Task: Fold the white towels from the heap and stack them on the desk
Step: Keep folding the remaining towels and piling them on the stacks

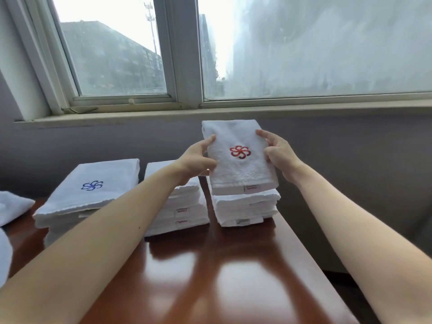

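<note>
A folded white towel with a red flower emblem (238,169) sits tilted just above the right stack of folded towels (245,210). My left hand (198,157) grips its left edge and my right hand (278,155) grips its right edge, thumbs on top. A middle stack of folded towels (184,213) stands beside it, partly hidden by my left forearm. At the left stands a wider stack topped by a towel with a blue emblem (91,190). Unfolded white towels of the heap (11,206) show at the far left edge.
The stacks stand at the back of a glossy brown wooden desk (210,277), whose right edge runs diagonally down to the right. Behind it are a grey wall and a window sill (210,113).
</note>
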Available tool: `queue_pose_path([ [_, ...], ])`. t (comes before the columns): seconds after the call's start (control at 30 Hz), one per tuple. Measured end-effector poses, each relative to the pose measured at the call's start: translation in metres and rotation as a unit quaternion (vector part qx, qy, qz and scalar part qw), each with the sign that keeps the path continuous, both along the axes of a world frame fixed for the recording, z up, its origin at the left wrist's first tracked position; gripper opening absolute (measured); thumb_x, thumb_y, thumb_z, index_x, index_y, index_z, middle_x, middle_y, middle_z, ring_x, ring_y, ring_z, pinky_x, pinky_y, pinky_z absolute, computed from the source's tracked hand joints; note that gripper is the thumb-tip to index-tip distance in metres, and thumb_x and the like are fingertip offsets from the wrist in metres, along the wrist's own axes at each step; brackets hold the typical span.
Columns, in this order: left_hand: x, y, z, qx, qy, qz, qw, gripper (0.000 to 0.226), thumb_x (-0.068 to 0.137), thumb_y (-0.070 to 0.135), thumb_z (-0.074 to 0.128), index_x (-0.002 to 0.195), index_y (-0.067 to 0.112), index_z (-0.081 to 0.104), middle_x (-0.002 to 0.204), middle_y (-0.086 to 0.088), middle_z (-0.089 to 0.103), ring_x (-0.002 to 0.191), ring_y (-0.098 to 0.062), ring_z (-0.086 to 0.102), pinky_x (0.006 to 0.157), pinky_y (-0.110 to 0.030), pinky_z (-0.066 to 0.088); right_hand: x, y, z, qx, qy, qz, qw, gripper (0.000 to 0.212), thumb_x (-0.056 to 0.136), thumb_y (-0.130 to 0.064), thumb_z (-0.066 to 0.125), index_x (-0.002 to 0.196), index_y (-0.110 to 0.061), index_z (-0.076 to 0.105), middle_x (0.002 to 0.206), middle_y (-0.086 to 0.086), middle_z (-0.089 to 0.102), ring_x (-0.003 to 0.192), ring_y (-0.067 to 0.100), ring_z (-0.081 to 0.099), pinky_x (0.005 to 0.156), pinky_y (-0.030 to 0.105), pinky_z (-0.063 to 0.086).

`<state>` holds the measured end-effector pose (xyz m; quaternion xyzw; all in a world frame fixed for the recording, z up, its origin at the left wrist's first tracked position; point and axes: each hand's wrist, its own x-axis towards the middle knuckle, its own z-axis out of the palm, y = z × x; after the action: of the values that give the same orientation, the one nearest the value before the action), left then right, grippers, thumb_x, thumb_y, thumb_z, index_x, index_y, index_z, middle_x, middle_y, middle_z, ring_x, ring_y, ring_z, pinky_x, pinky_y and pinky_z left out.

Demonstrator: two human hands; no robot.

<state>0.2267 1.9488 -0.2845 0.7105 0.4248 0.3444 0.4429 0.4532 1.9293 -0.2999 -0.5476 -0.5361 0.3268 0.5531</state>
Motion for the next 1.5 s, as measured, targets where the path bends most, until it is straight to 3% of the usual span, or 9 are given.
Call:
queue_pose_path([
  [0.1, 0.005, 0.01, -0.012, 0.001, 0.019, 0.013, 1.0, 0.088, 0.081, -0.017, 0.047, 0.156, 0.021, 0.021, 0.131, -0.006, 0.058, 0.079, -0.013, 0.062, 0.062, -0.023, 0.053, 0.004, 0.013, -0.013, -0.014, -0.001, -0.005, 1.0, 0.075, 0.078, 0.016, 0.029, 0.143, -0.017, 0.048, 0.129, 0.009, 0.061, 0.087, 0.008, 0.067, 0.058, 0.014, 0.051],
  [0.27, 0.014, 0.02, -0.036, 0.116, 0.291, 0.026, 0.949, 0.071, 0.08, -0.005, 0.055, 0.144, 0.023, 0.045, 0.151, -0.007, 0.023, 0.136, -0.025, 0.038, 0.102, -0.027, 0.04, 0.003, 0.027, -0.041, -0.077, -0.045, -0.016, 0.996, 0.071, 0.082, 0.017, 0.029, 0.146, -0.009, 0.043, 0.14, 0.002, 0.051, 0.104, 0.009, 0.061, 0.069, 0.007, 0.047],
  [0.4, 0.018, 0.01, -0.043, 0.187, 0.375, 0.061, 0.906, 0.036, 0.095, 0.016, 0.05, 0.126, 0.033, 0.06, 0.132, 0.002, 0.054, 0.119, -0.018, 0.053, 0.095, -0.037, 0.049, 0.004, 0.032, -0.06, -0.126, -0.068, -0.021, 0.99, 0.061, 0.091, 0.005, 0.031, 0.149, -0.011, 0.041, 0.15, 0.006, 0.044, 0.131, 0.022, 0.048, 0.111, 0.03, 0.038],
  [0.6, 0.019, -0.022, -0.031, 0.179, 0.413, 0.045, 0.892, 0.031, 0.098, 0.024, 0.034, 0.074, 0.018, 0.053, 0.079, -0.003, 0.061, 0.095, -0.031, 0.059, 0.106, -0.042, 0.035, -0.001, 0.008, -0.043, -0.11, -0.186, -0.047, 0.975, 0.05, 0.097, -0.007, 0.037, 0.147, -0.012, 0.043, 0.153, 0.002, 0.041, 0.139, 0.018, 0.039, 0.115, 0.03, 0.029],
  [0.67, 0.011, -0.034, -0.029, 0.171, 0.399, 0.038, 0.9, 0.032, 0.101, 0.033, 0.037, 0.107, 0.02, 0.066, 0.111, -0.005, 0.068, 0.116, -0.029, 0.055, 0.115, -0.044, 0.018, -0.009, -0.009, -0.034, -0.082, -0.268, -0.068, 0.958, 0.048, 0.096, -0.013, 0.04, 0.144, -0.017, 0.047, 0.151, 0.0, 0.044, 0.139, 0.018, 0.04, 0.115, 0.035, 0.031],
  [0.77, -0.012, -0.057, -0.023, 0.178, 0.331, 0.051, 0.925, 0.049, 0.099, 0.037, 0.048, 0.145, 0.022, 0.045, 0.147, -0.001, 0.049, 0.137, -0.021, 0.04, 0.117, -0.04, 0.024, -0.04, -0.039, -0.014, -0.021, -0.342, -0.041, 0.938, 0.047, 0.093, -0.02, 0.048, 0.14, -0.023, 0.051, 0.148, -0.003, 0.048, 0.133, 0.017, 0.046, 0.108, 0.034, 0.037],
  [1.03, -0.132, -0.122, -0.015, 0.178, 0.332, 0.112, 0.92, 0.061, 0.093, 0.039, 0.058, 0.149, 0.026, 0.038, 0.154, 0.007, 0.038, 0.141, -0.011, 0.036, 0.112, -0.032, 0.033, -0.16, -0.108, 0.029, 0.009, -0.536, 0.116, 0.836, 0.06, 0.09, -0.028, 0.056, 0.148, -0.025, 0.04, 0.15, -0.001, 0.044, 0.135, 0.019, 0.042, 0.106, 0.037, 0.039],
  [1.4, -0.332, -0.233, -0.039, 0.091, 0.373, 0.27, 0.883, 0.058, 0.089, 0.043, 0.058, 0.144, 0.037, 0.04, 0.147, 0.009, 0.044, 0.115, -0.007, 0.056, 0.093, -0.026, 0.043, -0.353, -0.151, 0.013, 0.115, -0.55, 0.252, 0.788, 0.055, 0.091, -0.029, 0.052, 0.144, -0.03, 0.043, 0.145, -0.002, 0.049, 0.133, 0.021, 0.045, 0.102, 0.037, 0.042],
  [1.5, -0.378, -0.257, -0.043, 0.081, 0.385, 0.303, 0.868, 0.058, 0.09, 0.043, 0.057, 0.145, 0.036, 0.04, 0.152, 0.011, 0.039, 0.135, -0.01, 0.041, 0.105, -0.032, 0.039, -0.402, -0.16, 0.01, 0.132, -0.545, 0.283, 0.778, 0.058, 0.09, -0.031, 0.054, 0.146, -0.031, 0.039, 0.147, -0.003, 0.047, 0.132, 0.02, 0.046, 0.103, 0.04, 0.043],
])
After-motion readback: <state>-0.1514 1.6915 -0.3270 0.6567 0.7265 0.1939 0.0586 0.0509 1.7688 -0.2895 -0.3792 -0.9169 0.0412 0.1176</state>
